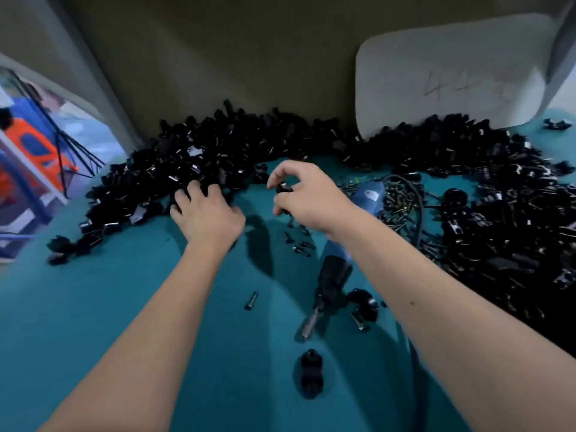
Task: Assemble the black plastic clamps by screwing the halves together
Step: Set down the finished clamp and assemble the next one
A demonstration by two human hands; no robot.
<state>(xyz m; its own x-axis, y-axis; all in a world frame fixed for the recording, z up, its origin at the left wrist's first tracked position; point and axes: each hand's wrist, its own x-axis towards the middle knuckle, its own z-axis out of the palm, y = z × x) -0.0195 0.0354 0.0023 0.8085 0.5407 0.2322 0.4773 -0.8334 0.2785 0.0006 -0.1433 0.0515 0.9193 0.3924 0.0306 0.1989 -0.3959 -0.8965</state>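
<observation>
We judge the step in hand to be gathering parts: 1 clamp half [283, 188] is already pinched between the curled fingers of the right hand [307, 194], held above the teal desk [124, 307], while the left hand [207, 213] reaches into the near edge of the left pile of black halves [187, 163]. Its fingers are spread and bent down onto the parts; we cannot tell whether they have closed on 1 yet.

The next move, as we read it, calls for lifting a matching half clear of the pile, bringing it against the piece in the right hand so the holes align, then taking a screw and the driver.

The held half sits just right of the left hand, near but apart from it. The blue electric screwdriver [335, 275] lies on the desk beneath the right forearm, tip toward us. Loose screws [299, 244] lie between the 2 forearms, and 1 stray screw [251, 300] lies nearer us. A second heap of black clamps [505, 232] fills the right side, and 1 black clamp [311, 372] lies alone on the desk closest to us.
</observation>
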